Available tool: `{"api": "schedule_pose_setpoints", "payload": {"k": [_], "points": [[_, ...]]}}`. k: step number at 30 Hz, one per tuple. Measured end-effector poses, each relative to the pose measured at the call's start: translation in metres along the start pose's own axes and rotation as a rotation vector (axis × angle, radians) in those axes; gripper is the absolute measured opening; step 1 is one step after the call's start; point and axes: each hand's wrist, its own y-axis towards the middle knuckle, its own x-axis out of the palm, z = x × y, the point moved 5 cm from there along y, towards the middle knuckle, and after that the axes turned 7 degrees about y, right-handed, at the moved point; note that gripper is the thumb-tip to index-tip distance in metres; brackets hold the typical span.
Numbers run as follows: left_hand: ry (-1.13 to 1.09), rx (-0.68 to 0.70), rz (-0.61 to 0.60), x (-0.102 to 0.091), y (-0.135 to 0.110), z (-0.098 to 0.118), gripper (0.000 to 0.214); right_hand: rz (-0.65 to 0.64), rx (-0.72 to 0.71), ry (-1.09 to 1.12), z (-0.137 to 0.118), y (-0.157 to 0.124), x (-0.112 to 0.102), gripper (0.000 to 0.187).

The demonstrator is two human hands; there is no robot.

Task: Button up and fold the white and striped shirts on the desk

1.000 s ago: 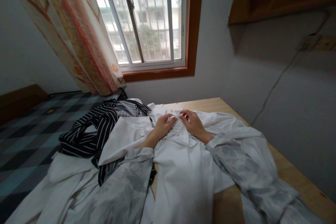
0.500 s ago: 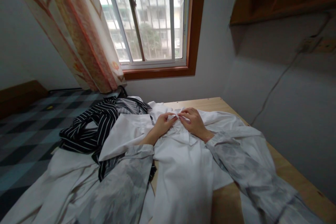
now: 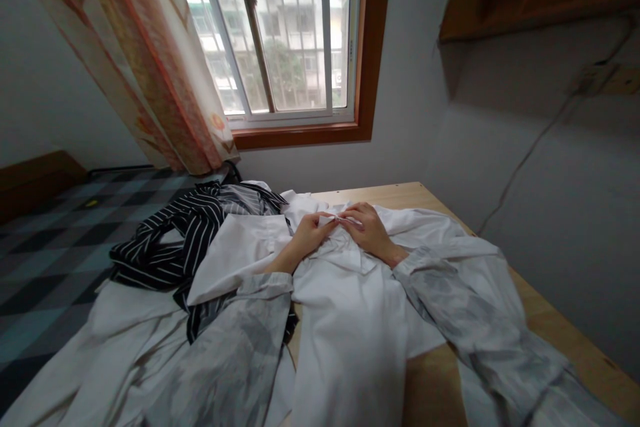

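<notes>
A white garment (image 3: 353,307), likely a shirt, lies spread over the wooden board, its lower part reaching toward me. At its far end my left hand (image 3: 314,232) pinches a fold of the cloth between thumb and fingers. My right hand (image 3: 367,230) grips the same fold just beside it, the fingertips of both hands nearly touching. Whether a button sits under the fingers is too small to tell. To the left of my left hand lies a black garment with white stripes (image 3: 173,240), bunched up, partly covered by a white cloth flap (image 3: 240,250).
The pale wooden board (image 3: 400,195) ends at the wall on the right. A bed with a dark checked cover (image 3: 55,247) adjoins at the left. More white cloth (image 3: 105,353) lies front left. A window (image 3: 295,33), a curtain (image 3: 165,80) and a wall shelf (image 3: 500,7) stand beyond.
Both hands stay at nearly the same place on the white garment. The pinched fold now shows as a wider strip between the fingers, and the right fingers have shifted slightly.
</notes>
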Motion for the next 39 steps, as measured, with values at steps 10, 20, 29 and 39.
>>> {"api": "schedule_pose_setpoints", "payload": {"k": [10, 20, 29, 39], "points": [[-0.032, -0.021, -0.067, 0.005, -0.001, -0.006, 0.054, -0.052, 0.029, 0.020, 0.006, -0.001, 0.008, 0.009], [-0.046, 0.026, -0.067, 0.005, -0.002, 0.002, 0.049, -0.071, 0.033, 0.142, 0.003, 0.000, 0.006, 0.009], [-0.070, -0.045, -0.051, 0.005, -0.002, -0.002, 0.050, -0.136, 0.011, -0.001, -0.003, -0.002, 0.008, 0.010], [-0.137, -0.131, -0.053, 0.006, 0.000, -0.010, 0.057, -0.216, -0.158, -0.075, -0.013, -0.005, 0.011, 0.016]]}}
